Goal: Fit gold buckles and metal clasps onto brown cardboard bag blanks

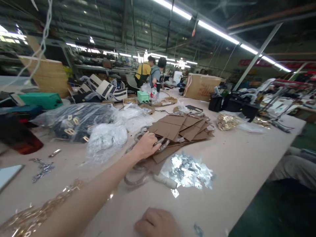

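Observation:
My left hand (146, 145) reaches across the pale table (237, 158) and closes its fingers on a grey strap (161, 144) at the near edge of a fanned pile of brown cut pieces (181, 129). More grey straps (134, 177) loop on the table under my forearm. My right hand (156, 223) rests on the table at the bottom edge, fingers curled under and mostly out of view. A heap of small shiny metal fittings (189, 170) lies just right of the straps. A gold chain (37, 215) lies along my left forearm.
Clear plastic bags of dark parts with gold buckles (76, 122) and a white bag (106, 140) sit at left. A bag of gold hardware (225, 121), a cardboard box (201, 86) and black bags (230, 102) stand farther back. Two people (148, 74) work at the far end.

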